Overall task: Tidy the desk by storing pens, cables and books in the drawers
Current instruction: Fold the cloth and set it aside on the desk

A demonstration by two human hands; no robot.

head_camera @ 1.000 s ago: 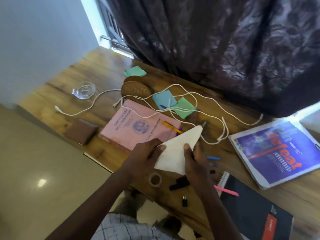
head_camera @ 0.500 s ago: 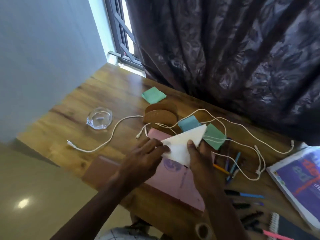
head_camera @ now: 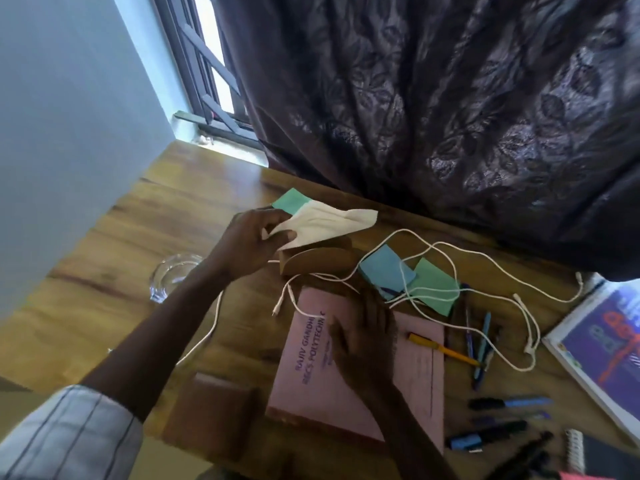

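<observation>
Pink book (head_camera: 415, 375) reads "RAJIV GANDHI… POLYTECHNIC"; left hand (head_camera: 249, 240) pinches sheet (head_camera: 329, 220).

Pink book (head_camera: 419, 375) lies flat, cover up. White cable (head_camera: 403, 231) loops over its far corner. Orange pen (head_camera: 440, 348) crosses its right edge; blue pens (head_camera: 485, 341) and markers (head_camera: 509, 402) are scattered just right of it.

left hand (head_camera: 247, 240) pinching folded cream cloth (head_camera: 329, 221) above brown holder (head_camera: 317, 260), right hand (head_camera: 363, 336) flat on pink book (head_camera: 412, 379), white cable (head_camera: 446, 271) looping over sticky notes (head_camera: 408, 280), pens (head_camera: 485, 344) at right, wooden desk (head_camera: 145, 237)
</observation>
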